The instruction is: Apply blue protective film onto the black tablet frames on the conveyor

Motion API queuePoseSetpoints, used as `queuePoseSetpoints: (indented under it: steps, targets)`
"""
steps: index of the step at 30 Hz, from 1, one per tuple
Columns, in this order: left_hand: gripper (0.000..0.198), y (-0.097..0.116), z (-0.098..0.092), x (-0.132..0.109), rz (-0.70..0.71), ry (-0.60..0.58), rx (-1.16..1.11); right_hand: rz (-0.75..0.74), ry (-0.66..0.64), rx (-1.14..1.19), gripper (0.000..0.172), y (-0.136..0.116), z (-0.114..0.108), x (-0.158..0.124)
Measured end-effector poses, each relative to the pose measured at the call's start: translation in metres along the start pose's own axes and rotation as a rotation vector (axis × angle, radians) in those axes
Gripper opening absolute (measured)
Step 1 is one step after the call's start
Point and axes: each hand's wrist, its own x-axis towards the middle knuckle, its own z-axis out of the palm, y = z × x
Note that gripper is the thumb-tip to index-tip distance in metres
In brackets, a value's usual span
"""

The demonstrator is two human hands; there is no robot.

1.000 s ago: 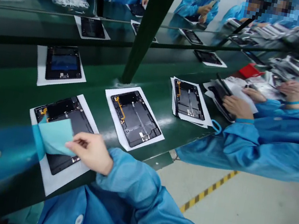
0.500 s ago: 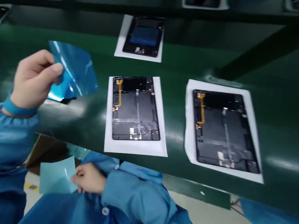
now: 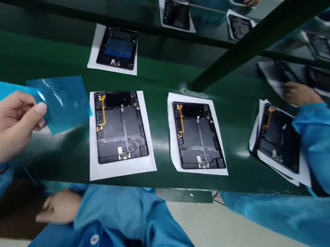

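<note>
Head view: left hand (image 3: 8,125) at frame left, pinching blue film (image 3: 57,98) between thumb and fingers, held over the green worktop (image 3: 36,54). Right hand (image 3: 59,206) down low at bottom left, below the worktop edge, loosely curled, holding nothing visible. Open tablet (image 3: 121,126) on white paper just right of the film; second tablet (image 3: 199,136) beside it. Co-worker's hand (image 3: 299,94) at upper right.

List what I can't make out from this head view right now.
- Right hand: below the belt edge, blurred; whether it holds anything is unclear.
- Blue film in the left hand: one sheet or two cannot be told.
- Co-worker's hand: blurred.
- Far tablets: too small for detail.
</note>
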Motion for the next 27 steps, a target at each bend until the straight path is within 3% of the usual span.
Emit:
queuePoseSetpoints:
  steps: [2,3,4,7,10,15,20,24,25,27]
  targets:
    - [0.022,0.006,0.011,-0.011,-0.063,-0.037,-0.109,-0.166,-0.081,0.020,0.031,-0.003,-0.022,-0.019]
    - [0.019,0.010,0.018,-0.016,-0.094,-0.076,-0.155,-0.210,-0.045,-0.010,0.030,-0.005,-0.041,-0.029]
    - [0.018,0.014,0.025,-0.020,-0.122,-0.130,-0.193,-0.232,0.059,-0.085,0.031,-0.007,-0.064,-0.038]
    - [0.022,0.025,0.050,-0.027,-0.179,-0.295,-0.322,-0.087,0.461,-0.443,0.023,-0.008,-0.135,-0.049]
    - [0.019,0.028,0.075,-0.030,-0.186,-0.359,-0.511,-0.040,0.590,-0.720,0.028,0.000,-0.177,-0.038]
    - [0.011,0.032,0.098,-0.035,-0.137,-0.379,-0.618,-0.094,0.650,-0.889,0.015,0.010,-0.180,-0.025]
    - [0.016,0.048,0.100,-0.036,-0.033,-0.470,-0.501,-0.108,0.671,-0.815,0.014,0.017,-0.190,-0.039]
    - [0.013,0.047,0.086,-0.026,0.100,-0.622,-0.346,0.120,0.803,-0.525,0.007,0.041,-0.222,-0.076]
    - [0.012,0.044,0.081,-0.022,0.136,-0.621,-0.293,0.222,0.862,-0.408,0.003,0.049,-0.231,-0.087]
    - [0.012,0.034,0.074,-0.010,0.197,-0.569,-0.173,0.424,0.949,-0.102,0.012,0.067,-0.246,-0.105]
